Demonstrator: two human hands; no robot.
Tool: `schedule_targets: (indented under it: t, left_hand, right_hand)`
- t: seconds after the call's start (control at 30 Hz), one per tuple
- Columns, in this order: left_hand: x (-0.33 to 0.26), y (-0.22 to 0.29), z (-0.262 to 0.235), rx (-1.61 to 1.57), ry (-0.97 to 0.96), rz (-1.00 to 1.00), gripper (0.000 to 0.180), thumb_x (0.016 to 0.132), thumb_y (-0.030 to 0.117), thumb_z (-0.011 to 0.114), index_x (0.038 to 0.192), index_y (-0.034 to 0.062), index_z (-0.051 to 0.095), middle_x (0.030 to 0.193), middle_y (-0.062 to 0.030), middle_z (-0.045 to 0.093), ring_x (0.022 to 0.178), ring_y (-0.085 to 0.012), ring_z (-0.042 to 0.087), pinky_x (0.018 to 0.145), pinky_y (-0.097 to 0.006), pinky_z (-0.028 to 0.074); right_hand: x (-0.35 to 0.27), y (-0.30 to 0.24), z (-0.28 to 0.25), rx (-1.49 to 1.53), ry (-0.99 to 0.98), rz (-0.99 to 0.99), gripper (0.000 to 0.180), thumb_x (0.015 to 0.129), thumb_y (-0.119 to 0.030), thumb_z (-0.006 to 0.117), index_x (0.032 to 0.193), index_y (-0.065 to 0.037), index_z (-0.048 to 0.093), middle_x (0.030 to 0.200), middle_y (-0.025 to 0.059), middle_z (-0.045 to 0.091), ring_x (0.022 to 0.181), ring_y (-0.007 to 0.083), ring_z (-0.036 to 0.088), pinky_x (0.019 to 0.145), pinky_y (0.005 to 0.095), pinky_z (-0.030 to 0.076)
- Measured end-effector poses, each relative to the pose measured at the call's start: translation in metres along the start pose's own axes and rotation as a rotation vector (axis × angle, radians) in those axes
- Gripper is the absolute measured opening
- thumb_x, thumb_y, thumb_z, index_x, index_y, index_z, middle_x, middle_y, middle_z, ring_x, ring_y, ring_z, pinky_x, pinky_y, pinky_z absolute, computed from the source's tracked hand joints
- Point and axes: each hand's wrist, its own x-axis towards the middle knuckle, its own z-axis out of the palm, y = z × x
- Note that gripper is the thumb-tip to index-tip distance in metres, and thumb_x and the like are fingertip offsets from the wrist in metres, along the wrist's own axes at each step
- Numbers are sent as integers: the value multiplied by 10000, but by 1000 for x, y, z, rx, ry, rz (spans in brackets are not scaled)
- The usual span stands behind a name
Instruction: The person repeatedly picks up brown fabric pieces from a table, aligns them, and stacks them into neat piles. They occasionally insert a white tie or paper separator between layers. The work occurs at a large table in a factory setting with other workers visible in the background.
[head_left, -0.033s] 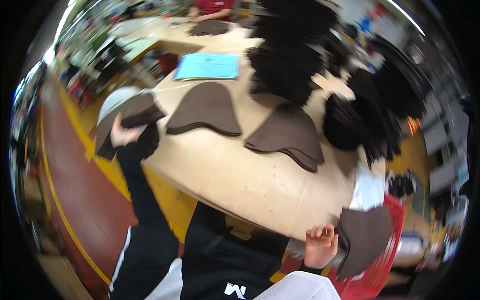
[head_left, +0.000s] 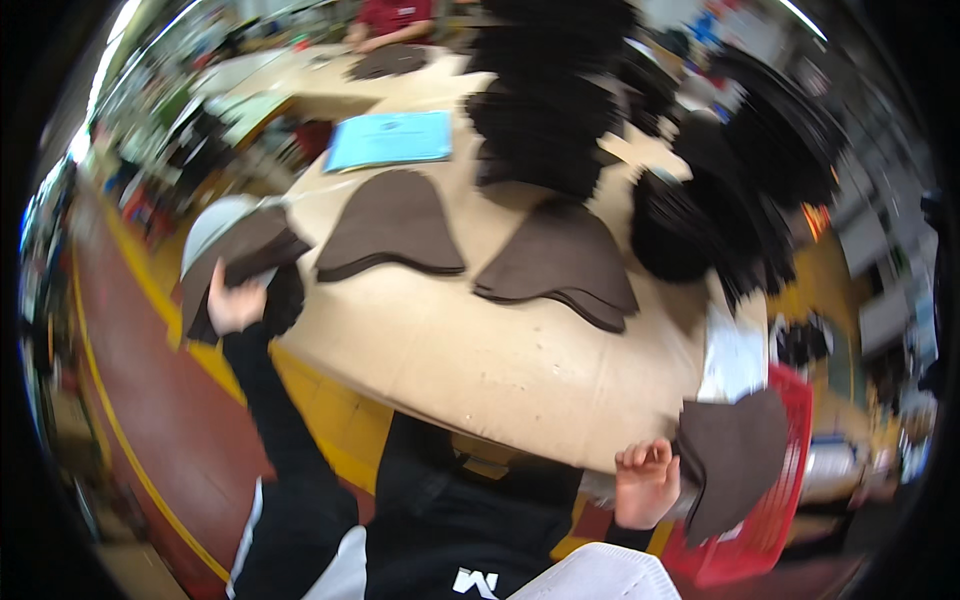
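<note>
At the table's left edge my left hand (head_left: 237,298) grips a dark brown curved fabric piece (head_left: 240,245), its thumb against the folded edge. Beneath that piece a pale rounded shape (head_left: 215,225) shows, partly covered. My right hand (head_left: 646,483) is by the table's near right edge, palm turned up and fingers loosely curled with nothing visible in them. Right beside it, brown fabric pieces (head_left: 735,455) lie over the rim of a red plastic basket (head_left: 797,420). Two small stacks of brown bell-shaped pieces rest on the table, a left stack (head_left: 390,220) and a right stack (head_left: 560,255).
The light table (head_left: 430,340) curves around in front of me. Tall piles of black pieces (head_left: 545,110) stand at its back, with more black stacks (head_left: 760,200) to the right. A blue booklet (head_left: 390,138) lies farther off. Across the table sits a person in a red shirt (head_left: 395,15).
The whole view has shifted slightly, so the table things sit a little farther left. Both hands keep nearly the same place and pose.
</note>
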Motion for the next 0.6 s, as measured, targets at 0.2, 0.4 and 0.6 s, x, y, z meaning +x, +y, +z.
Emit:
schedule_targets:
  t: [0.2, 0.4, 0.6]
  left_hand:
    - [-57, -75, -48, 726, -505, 108, 551, 970, 196, 543, 1458, 56, 329, 1416, -148, 454, 1292, -250, 451, 1089, -377, 335]
    - [-47, -117, -43, 998, -581, -171, 392, 977, 248, 566, 1314, 58, 507, 1190, -52, 590, 1045, -144, 551, 930, -284, 409]
    - [-50, -161, -28, 1083, -758, -279, 385, 979, 262, 562, 1300, 51, 525, 1175, -63, 604, 1037, -148, 558, 929, -282, 405]
  right_hand:
    - [1, -54, -5, -461, 217, -293, 291, 917, -214, 553, 1057, 38, 589, 940, 80, 584, 884, 181, 555, 818, 307, 425]
    - [-22, -136, -38, -1710, 956, -811, 340, 915, -167, 627, 1201, 7, 568, 1163, 116, 595, 1099, 221, 543, 972, 343, 401]
    - [-81, -143, -192, -1632, 1184, -362, 880, 838, -486, 694, 1407, 88, 348, 1386, 303, 420, 1304, 402, 415, 1098, 417, 326]
